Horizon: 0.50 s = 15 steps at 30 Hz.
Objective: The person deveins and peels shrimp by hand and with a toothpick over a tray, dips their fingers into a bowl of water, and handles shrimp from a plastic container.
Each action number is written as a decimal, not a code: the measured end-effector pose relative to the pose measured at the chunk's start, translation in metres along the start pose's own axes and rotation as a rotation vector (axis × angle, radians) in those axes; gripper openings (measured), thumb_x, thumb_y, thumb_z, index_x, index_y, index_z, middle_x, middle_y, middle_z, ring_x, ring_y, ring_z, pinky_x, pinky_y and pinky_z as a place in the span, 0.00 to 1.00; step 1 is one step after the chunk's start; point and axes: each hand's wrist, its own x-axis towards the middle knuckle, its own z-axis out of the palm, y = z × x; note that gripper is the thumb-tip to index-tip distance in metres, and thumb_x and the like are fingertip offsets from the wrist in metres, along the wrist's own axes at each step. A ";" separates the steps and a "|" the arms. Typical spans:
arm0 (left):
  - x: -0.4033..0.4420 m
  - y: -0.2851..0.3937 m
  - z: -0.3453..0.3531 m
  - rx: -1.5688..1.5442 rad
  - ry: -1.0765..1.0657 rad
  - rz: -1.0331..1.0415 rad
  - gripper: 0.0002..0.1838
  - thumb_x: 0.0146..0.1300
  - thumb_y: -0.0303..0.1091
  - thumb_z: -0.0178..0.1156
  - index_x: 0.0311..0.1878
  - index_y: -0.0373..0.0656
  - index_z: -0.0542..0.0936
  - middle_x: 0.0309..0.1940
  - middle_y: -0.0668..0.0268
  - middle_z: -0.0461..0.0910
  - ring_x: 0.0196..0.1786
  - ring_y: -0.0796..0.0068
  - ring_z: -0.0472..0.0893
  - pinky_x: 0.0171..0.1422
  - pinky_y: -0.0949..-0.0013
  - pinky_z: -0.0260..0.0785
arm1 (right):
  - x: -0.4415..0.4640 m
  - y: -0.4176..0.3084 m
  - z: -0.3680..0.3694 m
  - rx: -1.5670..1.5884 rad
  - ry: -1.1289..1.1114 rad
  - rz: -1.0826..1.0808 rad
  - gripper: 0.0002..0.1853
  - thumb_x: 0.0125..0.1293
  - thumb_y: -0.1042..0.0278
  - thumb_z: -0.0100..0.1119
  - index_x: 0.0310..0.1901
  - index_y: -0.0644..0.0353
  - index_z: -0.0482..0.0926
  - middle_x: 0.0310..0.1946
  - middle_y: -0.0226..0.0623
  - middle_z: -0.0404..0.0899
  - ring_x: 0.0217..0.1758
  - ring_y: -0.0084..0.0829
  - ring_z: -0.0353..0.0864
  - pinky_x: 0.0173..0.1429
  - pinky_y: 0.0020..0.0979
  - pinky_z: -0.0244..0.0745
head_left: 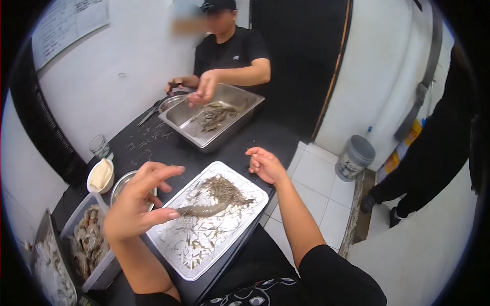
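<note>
A raw shrimp lies on the white tray in front of me, its left end by my left thumb tip. My left hand is above the tray's left side, thumb and fingers spread apart, nothing visible between them. My right hand is past the tray's right edge with its fingers curled together; whether anything small is in them I cannot make out. A heap of shrimp trimmings sits at the tray's far side, and short thin bits are scattered over the rest.
At left stand a plastic tub of shrimp, another tray of shrimp, a metal bowl, a white bowl and a glass. Across the table, a co-worker reaches over a steel pan. A bucket stands right; another person's legs are beyond.
</note>
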 end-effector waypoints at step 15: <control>-0.022 0.007 -0.010 0.249 0.335 -0.042 0.22 0.51 0.30 0.67 0.52 0.44 0.77 0.36 0.70 0.72 0.36 0.80 0.71 0.36 0.79 0.67 | 0.004 0.001 -0.006 0.024 -0.040 -0.010 0.10 0.66 0.72 0.46 0.47 0.62 0.72 0.19 0.25 0.62 0.22 0.19 0.62 0.35 0.26 0.65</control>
